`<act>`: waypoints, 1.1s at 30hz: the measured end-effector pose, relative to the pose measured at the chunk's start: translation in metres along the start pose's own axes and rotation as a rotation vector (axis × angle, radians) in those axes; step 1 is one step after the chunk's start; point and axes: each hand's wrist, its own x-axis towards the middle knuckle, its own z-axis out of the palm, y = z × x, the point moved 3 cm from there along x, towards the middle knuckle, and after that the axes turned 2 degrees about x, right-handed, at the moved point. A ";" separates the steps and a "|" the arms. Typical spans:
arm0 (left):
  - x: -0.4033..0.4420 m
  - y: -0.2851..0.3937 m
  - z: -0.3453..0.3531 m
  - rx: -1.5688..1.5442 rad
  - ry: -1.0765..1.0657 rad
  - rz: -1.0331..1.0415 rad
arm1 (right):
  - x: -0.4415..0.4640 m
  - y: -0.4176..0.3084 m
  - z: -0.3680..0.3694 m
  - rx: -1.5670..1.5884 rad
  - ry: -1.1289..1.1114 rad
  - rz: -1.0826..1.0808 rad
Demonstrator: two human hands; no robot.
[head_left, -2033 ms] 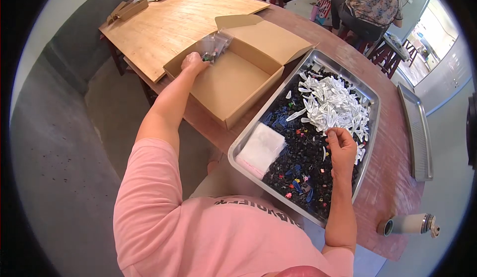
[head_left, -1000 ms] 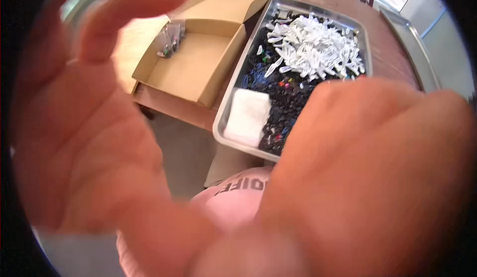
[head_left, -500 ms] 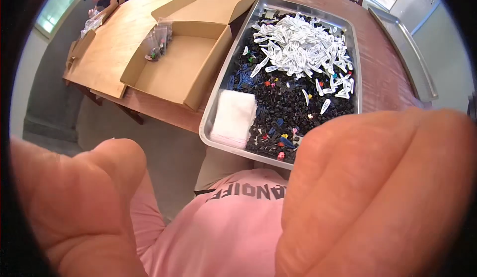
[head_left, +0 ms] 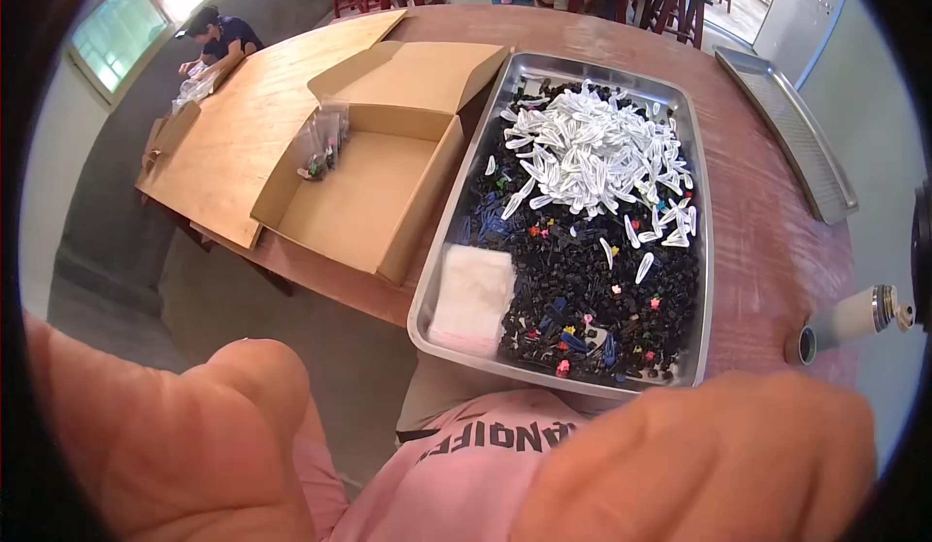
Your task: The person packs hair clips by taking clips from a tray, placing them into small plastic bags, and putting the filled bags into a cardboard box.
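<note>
My left hand (head_left: 184, 425) is very close to the camera at the lower left; its palm side and a rounded thumb show, while the other fingers are out of sight. At the lower right, my right hand (head_left: 709, 459) is large and smeared by motion, bent near the front edge of a metal tray (head_left: 707, 280); its fingertips are hidden. Neither hand visibly holds anything. In the tray, white snap hair clips (head_left: 592, 149) are heaped over many small black clips (head_left: 582, 270), mixed with blue and brightly coloured pieces. A folded white cloth-like stack (head_left: 473, 294) lies in the front left corner.
Left of the tray stands an open cardboard box (head_left: 359, 192) holding small plastic bags (head_left: 323, 139), beside a wooden board (head_left: 233, 124). Another metal tray (head_left: 786, 134) and a grey cylindrical object (head_left: 845, 323) are at the right. A person (head_left: 221, 39) sits at the far left; red stools (head_left: 670, 13) stand behind.
The view has tilted up, so the tray and box appear lower and the cylindrical object shows. My right hand has moved lower in view and looks smaller; my left hand also appears lower.
</note>
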 end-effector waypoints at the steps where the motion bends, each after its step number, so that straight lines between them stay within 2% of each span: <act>1: 0.000 0.001 0.005 0.002 -0.005 -0.003 | -0.002 -0.002 0.001 -0.001 0.013 -0.015; 19: 0.001 0.006 0.002 0.151 0.085 0.088 | -0.005 -0.014 -0.001 0.122 0.089 -0.411; 22: -0.007 0.010 0.011 0.174 0.164 0.065 | 0.006 -0.022 -0.012 0.153 0.040 -0.441; 28: -0.001 0.009 0.008 0.199 0.112 0.060 | -0.007 -0.037 -0.003 0.151 0.144 -0.537; 33: -0.009 0.013 0.018 0.219 0.105 -0.029 | -0.011 -0.066 -0.006 0.142 0.186 -0.536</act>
